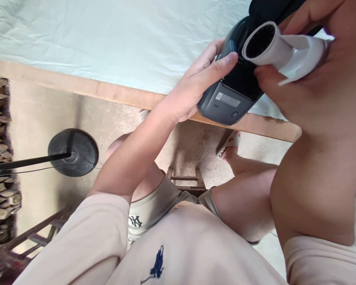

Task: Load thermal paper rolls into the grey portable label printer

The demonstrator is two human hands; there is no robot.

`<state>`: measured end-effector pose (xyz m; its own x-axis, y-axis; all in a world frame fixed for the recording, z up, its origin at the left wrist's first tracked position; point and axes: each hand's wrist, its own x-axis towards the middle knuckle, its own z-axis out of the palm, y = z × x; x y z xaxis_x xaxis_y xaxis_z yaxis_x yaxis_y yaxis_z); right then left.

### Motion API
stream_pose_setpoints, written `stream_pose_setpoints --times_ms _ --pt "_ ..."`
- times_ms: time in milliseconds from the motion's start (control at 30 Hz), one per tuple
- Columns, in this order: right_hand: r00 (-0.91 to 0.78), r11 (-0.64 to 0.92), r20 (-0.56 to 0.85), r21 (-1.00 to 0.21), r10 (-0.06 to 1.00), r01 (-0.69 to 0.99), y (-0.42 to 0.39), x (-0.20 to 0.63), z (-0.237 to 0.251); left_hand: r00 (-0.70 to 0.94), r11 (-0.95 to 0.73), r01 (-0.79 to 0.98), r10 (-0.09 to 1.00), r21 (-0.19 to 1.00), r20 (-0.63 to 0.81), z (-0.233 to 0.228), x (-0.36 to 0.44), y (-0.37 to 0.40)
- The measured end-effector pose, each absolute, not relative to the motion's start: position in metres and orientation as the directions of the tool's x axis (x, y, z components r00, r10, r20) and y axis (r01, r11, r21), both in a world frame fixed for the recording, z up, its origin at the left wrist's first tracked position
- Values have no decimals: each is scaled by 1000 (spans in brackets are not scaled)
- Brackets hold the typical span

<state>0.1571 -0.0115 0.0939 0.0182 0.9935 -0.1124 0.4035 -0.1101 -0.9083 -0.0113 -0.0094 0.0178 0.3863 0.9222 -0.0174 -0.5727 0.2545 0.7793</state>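
The left hand [195, 89] has a closed grip on the side of a dark printer [235, 85], held above the counter [112, 92] edge. The right hand [311, 75] pinches a white paper roll [273, 45], its hollow core pointing left, touching the printer's open top. Open room lies left.

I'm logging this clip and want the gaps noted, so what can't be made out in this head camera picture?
- Label printer: its top is cut off by the upper edge, and the left hand covers its side.
- Paper roll: the right hand hides its far end.
- The printer's small label is too small to read.
- Right hand's fingertips: partly cut off by the upper edge.
- Black stand base: its pole leaves the left edge.
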Motion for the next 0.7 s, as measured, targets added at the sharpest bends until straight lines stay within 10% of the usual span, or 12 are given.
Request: stream_pose_setpoints --times_ms 100,167,700 --pt "-322 372 194 -347 927 861 -10 162 90 367 235 -583 930 777 -6 15 -8 -9" --pt "-363 400 196 -200 911 894 -9 166 88 347 214 -593 938 776 6 14 -6 -9" --pt "-563 671 383 -261 732 694 -12 166 67 334 283 -686 941 671 -55 18 -6 -6"
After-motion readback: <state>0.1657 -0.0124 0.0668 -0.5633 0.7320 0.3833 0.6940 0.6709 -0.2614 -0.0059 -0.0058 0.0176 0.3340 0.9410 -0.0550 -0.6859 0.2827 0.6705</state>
